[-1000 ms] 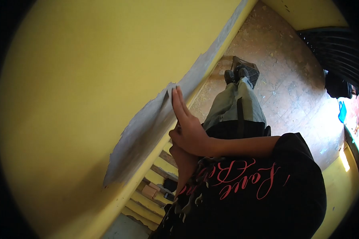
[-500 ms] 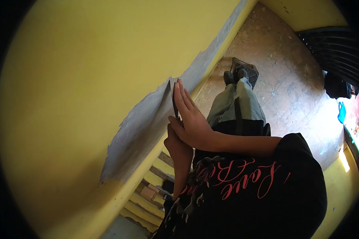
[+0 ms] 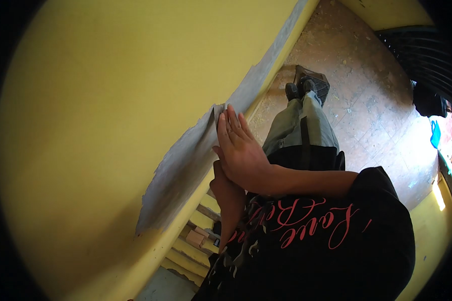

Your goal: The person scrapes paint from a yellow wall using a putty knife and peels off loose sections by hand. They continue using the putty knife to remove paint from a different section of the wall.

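The right hand [image 3: 246,155] lay over the left hand [image 3: 225,183] against a yellow painted wall [image 3: 120,85], at a ragged strip of bare grey plaster [image 3: 181,165]. The right hand's fingers [image 3: 228,131] were released rather than clenched: they were extended and slightly spread, pointing up the strip, with the fingertips near its jagged upper edge. Beside them showed the narrow dark edge of a thin, flat tool [image 3: 217,120], mostly hidden by the right hand, at the grey plaster. The left hand was largely covered below the right palm, so whether its fingers were clenched around the tool could not be told.

The grey strip was broad at its lower end and narrowed toward the top, running along the wall's yellow edge. A dark shadow fell on it beside the hands.

The person wore a black T-shirt with red script lettering [image 3: 311,241], pale grey-green trousers [image 3: 292,128] and dark shoes [image 3: 292,92]. The shoes were at a dark, box-like crate [image 3: 320,86] on a reddish-brown, speckled floor [image 3: 356,75]. Beyond the wall's edge, at lower left, were yellow ledges [image 3: 188,253] with a small tan block [image 3: 196,239]. A dark ridged object [image 3: 422,57] stood at upper right, and a bright blue item [image 3: 435,134] lay below it in the view, near strong light.
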{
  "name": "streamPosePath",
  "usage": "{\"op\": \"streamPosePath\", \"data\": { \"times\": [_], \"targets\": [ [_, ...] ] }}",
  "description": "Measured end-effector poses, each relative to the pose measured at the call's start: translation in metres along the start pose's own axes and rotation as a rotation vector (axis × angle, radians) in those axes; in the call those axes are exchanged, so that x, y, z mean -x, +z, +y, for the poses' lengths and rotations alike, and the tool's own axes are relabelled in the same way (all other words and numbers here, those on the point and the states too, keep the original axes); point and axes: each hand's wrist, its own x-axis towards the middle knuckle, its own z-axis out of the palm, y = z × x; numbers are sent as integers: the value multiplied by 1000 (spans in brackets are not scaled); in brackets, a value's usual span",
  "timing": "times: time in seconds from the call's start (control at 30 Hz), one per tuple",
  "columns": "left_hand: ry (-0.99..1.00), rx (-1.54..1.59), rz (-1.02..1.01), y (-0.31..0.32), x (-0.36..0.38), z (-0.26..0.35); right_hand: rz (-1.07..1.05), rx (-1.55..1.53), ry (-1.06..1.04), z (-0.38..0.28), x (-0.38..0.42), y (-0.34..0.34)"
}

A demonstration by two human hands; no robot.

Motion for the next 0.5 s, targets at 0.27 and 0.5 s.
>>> {"op": "streamPosePath", "data": {
  "times": [0.27,0.5],
  "targets": [
    [-50,9,-2,1,-10,-8,127,-109,20,8,-1,10],
    [-73,-17,19,-10,0,-15,-11,-246,27,-1,6,11]
  ]
}}
